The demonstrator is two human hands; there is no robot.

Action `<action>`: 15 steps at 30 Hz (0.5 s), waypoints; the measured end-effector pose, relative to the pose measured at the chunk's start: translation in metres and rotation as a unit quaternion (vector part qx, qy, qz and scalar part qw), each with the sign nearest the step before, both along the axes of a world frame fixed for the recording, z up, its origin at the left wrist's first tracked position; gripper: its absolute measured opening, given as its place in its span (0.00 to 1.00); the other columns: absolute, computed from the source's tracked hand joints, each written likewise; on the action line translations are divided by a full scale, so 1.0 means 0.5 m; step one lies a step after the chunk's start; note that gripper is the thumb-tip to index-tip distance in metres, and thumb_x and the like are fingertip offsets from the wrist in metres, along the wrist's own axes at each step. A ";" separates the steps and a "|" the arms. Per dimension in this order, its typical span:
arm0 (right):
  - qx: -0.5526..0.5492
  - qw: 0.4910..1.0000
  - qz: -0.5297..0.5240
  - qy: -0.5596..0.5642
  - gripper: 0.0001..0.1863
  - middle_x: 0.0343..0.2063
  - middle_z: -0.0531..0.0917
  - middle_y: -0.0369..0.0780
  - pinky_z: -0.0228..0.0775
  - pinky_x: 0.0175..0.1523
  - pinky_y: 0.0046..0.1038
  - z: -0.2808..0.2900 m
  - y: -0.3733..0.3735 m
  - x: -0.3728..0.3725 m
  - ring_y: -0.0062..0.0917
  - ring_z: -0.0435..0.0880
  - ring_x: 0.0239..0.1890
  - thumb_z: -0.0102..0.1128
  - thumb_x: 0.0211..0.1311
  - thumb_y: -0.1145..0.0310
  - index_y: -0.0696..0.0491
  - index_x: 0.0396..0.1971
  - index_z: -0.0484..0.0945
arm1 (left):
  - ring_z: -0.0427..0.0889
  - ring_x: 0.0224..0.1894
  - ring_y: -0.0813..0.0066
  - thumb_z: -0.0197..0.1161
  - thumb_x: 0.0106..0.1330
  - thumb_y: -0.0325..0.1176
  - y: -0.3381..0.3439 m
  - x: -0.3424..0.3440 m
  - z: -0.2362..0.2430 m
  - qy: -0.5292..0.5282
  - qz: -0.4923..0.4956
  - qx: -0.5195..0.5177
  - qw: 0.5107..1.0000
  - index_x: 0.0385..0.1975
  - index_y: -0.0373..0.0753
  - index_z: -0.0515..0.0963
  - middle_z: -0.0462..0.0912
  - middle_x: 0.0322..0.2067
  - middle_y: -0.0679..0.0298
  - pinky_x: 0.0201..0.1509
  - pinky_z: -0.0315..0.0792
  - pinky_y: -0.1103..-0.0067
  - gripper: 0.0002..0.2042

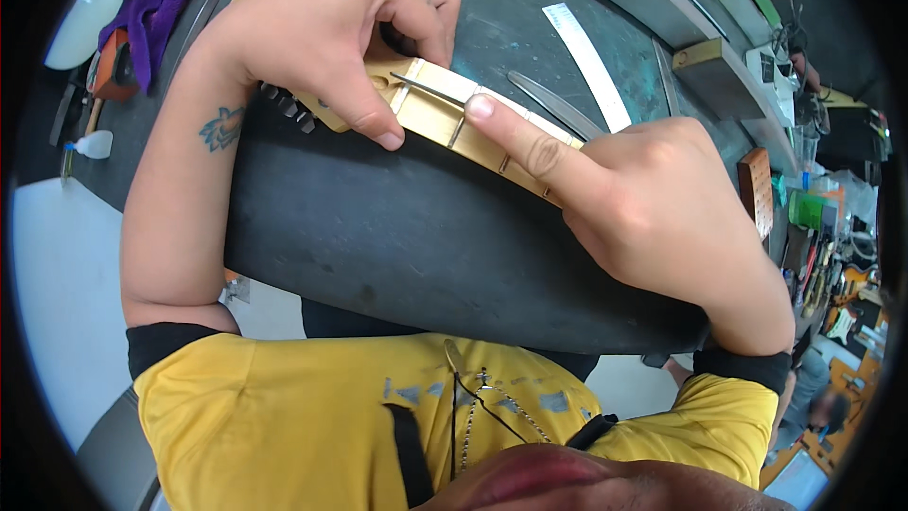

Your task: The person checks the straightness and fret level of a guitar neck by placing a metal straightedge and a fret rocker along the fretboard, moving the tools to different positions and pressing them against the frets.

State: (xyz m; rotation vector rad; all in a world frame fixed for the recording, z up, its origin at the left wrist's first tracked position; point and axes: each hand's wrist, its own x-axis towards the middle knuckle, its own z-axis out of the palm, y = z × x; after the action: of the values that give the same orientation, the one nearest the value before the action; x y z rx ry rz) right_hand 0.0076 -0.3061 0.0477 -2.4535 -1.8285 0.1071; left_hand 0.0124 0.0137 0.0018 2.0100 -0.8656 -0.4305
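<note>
My left hand (345,43) clasps the guitar neck (430,121) at the left; my right hand (629,194) grips a slim metal tool (426,90) above it.

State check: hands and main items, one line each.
Guitar neck: frets up, no strings visible
Left hand: gripping neck
Right hand: index extended
Thin tool: under that finger, along neck
White ruler: lying unheld
Grey strip: lying unheld
Purple cloth: rumpled
</note>
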 end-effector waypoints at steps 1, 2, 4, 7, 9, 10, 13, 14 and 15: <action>-0.002 1.000 -0.002 0.001 0.40 0.12 0.72 0.34 0.65 0.23 0.35 -0.003 0.006 0.003 0.30 0.76 0.14 0.69 0.62 0.71 0.41 0.78 0.77 | 0.85 0.43 0.70 0.88 0.37 0.33 -0.005 0.005 0.008 0.004 0.001 0.016 1.000 0.42 0.29 0.92 0.85 0.41 0.61 0.48 0.79 0.76 0.27; 0.008 1.000 0.006 -0.013 0.41 0.12 0.72 0.34 0.65 0.23 0.35 -0.010 0.020 0.008 0.30 0.76 0.14 0.69 0.62 0.71 0.41 0.78 0.77 | 0.85 0.43 0.70 0.88 0.37 0.33 -0.010 0.009 0.010 0.007 0.002 0.032 0.999 0.42 0.29 0.92 0.85 0.41 0.61 0.48 0.79 0.76 0.28; 0.019 0.999 0.015 -0.026 0.41 0.12 0.72 0.34 0.66 0.23 0.35 -0.014 0.025 0.010 0.30 0.76 0.14 0.69 0.61 0.71 0.41 0.78 0.77 | 0.85 0.43 0.70 0.88 0.36 0.33 -0.004 0.006 0.001 0.018 0.000 0.019 1.000 0.41 0.29 0.92 0.85 0.41 0.61 0.48 0.79 0.76 0.27; 0.026 0.999 0.015 -0.021 0.41 0.12 0.72 0.34 0.66 0.23 0.35 -0.012 0.010 0.004 0.30 0.76 0.14 0.70 0.60 0.70 0.40 0.78 0.77 | 0.85 0.43 0.70 0.89 0.36 0.34 -0.005 0.007 0.002 0.007 -0.005 0.010 1.000 0.41 0.29 0.92 0.85 0.42 0.61 0.48 0.79 0.76 0.27; 0.004 1.000 0.001 -0.014 0.41 0.12 0.73 0.34 0.66 0.23 0.35 -0.005 -0.003 0.004 0.30 0.77 0.14 0.70 0.61 0.70 0.40 0.78 0.76 | 0.85 0.43 0.69 0.89 0.36 0.34 -0.007 0.013 0.001 -0.013 -0.009 0.010 1.000 0.41 0.30 0.92 0.85 0.42 0.62 0.48 0.79 0.76 0.27; 0.005 1.000 -0.001 -0.014 0.41 0.12 0.73 0.34 0.66 0.23 0.35 -0.007 0.004 0.006 0.30 0.77 0.14 0.70 0.61 0.70 0.40 0.78 0.76 | 0.85 0.43 0.69 0.89 0.36 0.35 0.000 0.018 0.004 -0.015 -0.018 0.019 1.000 0.41 0.30 0.92 0.85 0.42 0.62 0.48 0.79 0.76 0.28; 0.017 0.999 0.018 -0.030 0.42 0.13 0.73 0.34 0.66 0.23 0.34 -0.009 0.019 0.009 0.30 0.77 0.14 0.69 0.60 0.71 0.41 0.78 0.77 | 0.85 0.44 0.69 0.90 0.36 0.35 0.004 0.010 -0.001 -0.014 -0.022 0.020 0.999 0.41 0.30 0.92 0.85 0.42 0.62 0.49 0.79 0.76 0.28; 0.007 1.000 0.009 -0.018 0.42 0.13 0.73 0.34 0.66 0.23 0.34 -0.003 0.003 0.000 0.30 0.77 0.14 0.69 0.59 0.71 0.41 0.78 0.77 | 0.85 0.44 0.69 0.90 0.35 0.35 0.005 0.006 -0.005 -0.013 -0.013 0.012 1.000 0.41 0.30 0.92 0.85 0.42 0.62 0.48 0.79 0.76 0.28; -0.003 1.000 0.001 -0.006 0.42 0.13 0.74 0.34 0.67 0.23 0.34 -0.001 -0.004 -0.004 0.30 0.77 0.14 0.69 0.58 0.72 0.41 0.78 0.77 | 0.85 0.44 0.69 0.90 0.36 0.35 0.004 0.005 -0.006 -0.010 -0.006 0.006 1.000 0.41 0.31 0.92 0.85 0.42 0.61 0.49 0.78 0.76 0.28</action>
State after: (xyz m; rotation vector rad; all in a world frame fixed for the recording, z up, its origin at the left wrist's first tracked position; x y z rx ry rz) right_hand 0.0055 -0.3080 0.0474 -2.4625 -1.8374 0.0988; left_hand 0.0148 0.0156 -0.0011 2.0251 -0.8897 -0.4236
